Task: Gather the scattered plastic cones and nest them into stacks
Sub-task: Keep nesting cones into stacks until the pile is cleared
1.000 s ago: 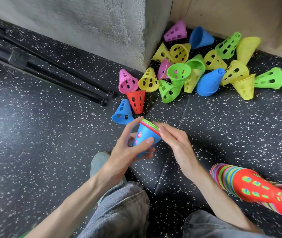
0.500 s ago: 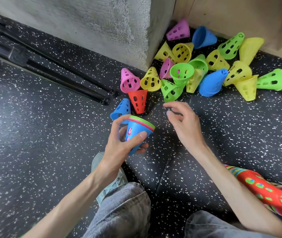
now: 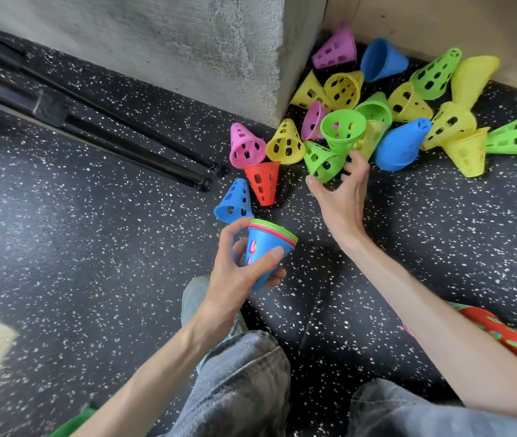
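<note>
Since a second ago, my right hand point(image 3: 342, 197) had left the small stack point(image 3: 266, 250) and reached forward to the pile, while the left hand point(image 3: 238, 272) had kept the stack roughly where it was, just above the speckled floor point(image 3: 93, 247). The left hand was closed around that stack, thumb on the near side of the outer blue cone and fingers behind it, wide end up, with red and green rims showing nested inside.

The right hand was spread open, fingers curled at a green cone point(image 3: 323, 160) lying on its side at the near edge of the pile; fingertips were touching or just beside its rim, and I could not tell whether it had a grip yet.

Between the hands stood a blue cone point(image 3: 235, 203) and a red cone point(image 3: 263, 184), the red one wide end up. Behind them sat a pink cone point(image 3: 246, 149) and a yellow cone point(image 3: 285, 143). The rest of the cones, yellow, green, blue and purple, lay jumbled beside the concrete pillar point(image 3: 219, 48). A long finished stack point(image 3: 509, 339) lay at the lower right, partly hidden by my right forearm.
</note>
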